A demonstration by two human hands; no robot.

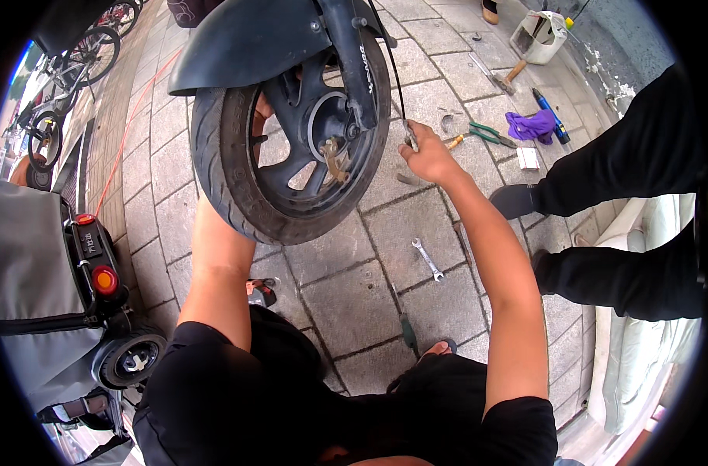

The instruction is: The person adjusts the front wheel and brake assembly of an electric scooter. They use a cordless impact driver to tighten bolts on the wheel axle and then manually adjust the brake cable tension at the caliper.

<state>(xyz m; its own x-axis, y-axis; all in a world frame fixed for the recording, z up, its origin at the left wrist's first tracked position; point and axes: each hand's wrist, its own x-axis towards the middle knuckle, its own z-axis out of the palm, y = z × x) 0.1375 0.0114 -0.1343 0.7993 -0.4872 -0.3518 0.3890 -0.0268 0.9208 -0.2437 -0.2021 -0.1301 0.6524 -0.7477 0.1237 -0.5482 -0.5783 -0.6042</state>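
A scooter's front wheel (282, 225), with a black tyre and spoked rim, hangs before me under a dark mudguard (234, 48) and fork leg (355, 74). My left hand (262, 113) reaches behind the wheel; parts of it show through the rim, but its fingers are mostly hidden. To the right of the tyre, my right hand (432, 155) is closed, pinching the lower end of a thin black cable (398, 74), where a small metal piece shows. A brass-coloured brake lever (337, 161) sits at the hub.
On the paving lie a wrench (427, 259), green-handled pliers (490, 133), a hammer (509, 78), a purple cloth (531, 126) and a blue tube-shaped tool (552, 116). A person's black-trousered legs (602, 171) stand at right. A grey vehicle (36, 256) is at left.
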